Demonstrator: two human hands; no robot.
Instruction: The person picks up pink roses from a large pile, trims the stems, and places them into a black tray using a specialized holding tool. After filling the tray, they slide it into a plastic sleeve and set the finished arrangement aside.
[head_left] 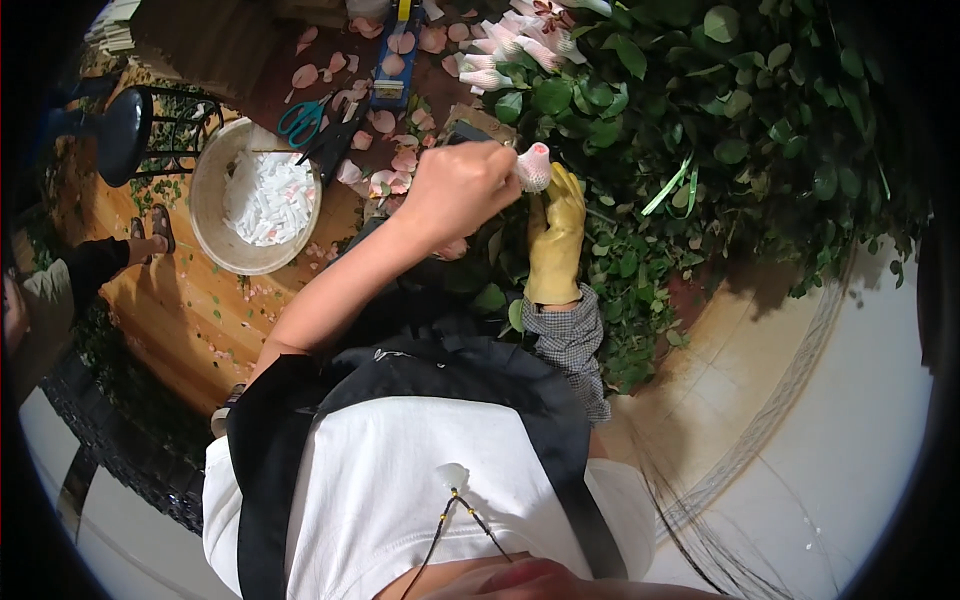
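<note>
A pale pink rose [536, 167] wrapped in a white mesh sleeve stands between my two hands. My bare left hand [465, 188] is closed in a fist, with its fingertips at the left side of the sleeve. What exactly they pinch there is hidden. In a yellow glove, my right hand [557, 230] is curled around the rose just below its bloom. The stem is hidden behind the glove and leaves. Several more roses in mesh sleeves [520, 42] lie together at the far side of the table, beside a large heap of leafy stems [700, 130].
To the left, a round tub [205, 225] holds many white mesh sleeves. Teal-handled scissors [302, 122] lie near its rim. A blue tool [391, 60] and loose pink petals [404, 160] are on the table. Another person's leg [115, 258] and a dark stool [126, 135] are farther left.
</note>
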